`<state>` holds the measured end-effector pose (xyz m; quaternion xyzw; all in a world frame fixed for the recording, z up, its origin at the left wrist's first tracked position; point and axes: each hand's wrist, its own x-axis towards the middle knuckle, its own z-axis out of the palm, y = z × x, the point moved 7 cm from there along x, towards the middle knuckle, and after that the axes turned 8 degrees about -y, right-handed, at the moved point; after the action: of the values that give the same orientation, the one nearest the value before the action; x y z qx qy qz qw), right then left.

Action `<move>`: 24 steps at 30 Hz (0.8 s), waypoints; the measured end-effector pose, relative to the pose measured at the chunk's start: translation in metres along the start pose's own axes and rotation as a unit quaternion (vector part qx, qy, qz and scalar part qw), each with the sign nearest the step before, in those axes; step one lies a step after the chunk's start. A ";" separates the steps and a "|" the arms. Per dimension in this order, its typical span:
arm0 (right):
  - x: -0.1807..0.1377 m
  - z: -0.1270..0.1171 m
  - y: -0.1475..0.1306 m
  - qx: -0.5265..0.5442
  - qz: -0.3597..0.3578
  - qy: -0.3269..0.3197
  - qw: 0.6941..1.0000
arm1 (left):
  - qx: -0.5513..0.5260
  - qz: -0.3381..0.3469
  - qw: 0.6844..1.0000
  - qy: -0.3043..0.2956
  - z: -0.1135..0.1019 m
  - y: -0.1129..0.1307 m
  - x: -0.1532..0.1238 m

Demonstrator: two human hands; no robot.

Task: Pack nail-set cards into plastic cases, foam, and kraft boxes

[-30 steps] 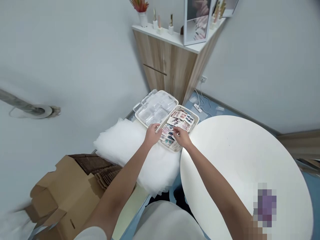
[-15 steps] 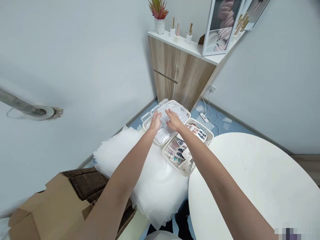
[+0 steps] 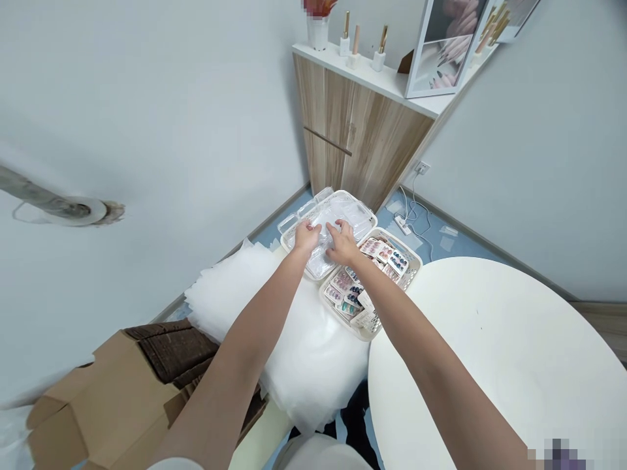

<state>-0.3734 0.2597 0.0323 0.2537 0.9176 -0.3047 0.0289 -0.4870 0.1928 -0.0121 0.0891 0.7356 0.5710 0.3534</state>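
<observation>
Both my hands reach down over a white basket (image 3: 369,217) filled with clear plastic boxes (image 3: 321,261). My left hand (image 3: 306,237) is at the left part of the boxes, fingers bent and apart, with no held item visible. Just to its right, my right hand (image 3: 343,245) has its fingers spread over the same boxes, thumb apart. Whether the fingertips touch the plastic is hard to make out. Beside this basket, partly under my right forearm, a second white basket (image 3: 414,251) holds cards of press-on nails (image 3: 399,261) in several colours.
A round white table (image 3: 490,346) stands at right. White foam sheeting (image 3: 318,352) lies in front of the baskets, with an open cardboard box (image 3: 117,398) at lower left. Behind are a wooden cabinet (image 3: 362,130) and a power strip (image 3: 402,225) with cables on the floor.
My hands have lowered into the clear boxes, and their fingers are more bent than before. The right hand has turned slightly. The camera view has tilted down a little.
</observation>
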 end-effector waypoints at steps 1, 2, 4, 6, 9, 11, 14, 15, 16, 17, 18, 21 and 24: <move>-0.002 0.001 0.000 0.013 0.004 0.001 1.000 | 0.002 0.006 1.000 0.004 -0.001 0.000 -0.001; -0.004 0.001 0.000 0.027 0.006 0.001 1.000 | 0.000 0.011 1.000 0.005 -0.003 0.001 -0.003; -0.009 0.003 -0.002 0.058 0.008 -0.002 0.998 | -0.018 0.014 1.000 -0.003 -0.005 0.001 -0.009; -0.016 0.004 -0.004 0.095 0.012 0.003 0.995 | -0.054 0.008 0.998 -0.023 -0.005 0.001 -0.019; -0.032 -0.001 -0.005 0.172 0.019 0.058 0.983 | -0.122 -0.001 0.990 -0.077 0.002 0.001 -0.042; -0.046 -0.005 -0.004 0.236 0.029 0.109 0.965 | -0.160 -0.011 0.981 -0.106 0.007 0.000 -0.062; -0.074 -0.007 0.001 0.352 0.062 0.150 0.922 | -0.169 -0.023 0.977 -0.130 0.012 -0.001 -0.098; -0.085 -0.007 0.002 0.391 0.073 0.154 0.905 | -0.163 -0.025 0.976 -0.141 0.013 -0.002 -0.111; -0.098 -0.007 0.004 0.425 0.083 0.155 0.888 | -0.157 -0.026 0.975 -0.156 0.014 -0.002 -0.125; -0.112 -0.007 0.005 0.454 0.091 0.155 0.873 | -0.150 -0.028 0.972 -0.179 0.016 -0.003 -0.138; -0.127 -0.008 0.006 0.478 0.096 0.153 0.860 | -0.145 -0.031 0.967 -0.208 0.018 -0.005 -0.153; -0.180 -0.008 0.008 0.527 0.095 0.144 0.832 | -0.145 -0.055 0.939 -0.306 0.031 -0.013 -0.198; -0.242 -0.008 0.015 0.555 0.087 0.152 0.813 | -0.134 -0.088 0.914 -0.373 0.050 -0.028 -0.244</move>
<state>-0.1547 0.1660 0.0812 0.3483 0.5596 -0.7160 -0.2299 -0.2694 0.0919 0.0598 0.1824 0.4719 0.5559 0.6595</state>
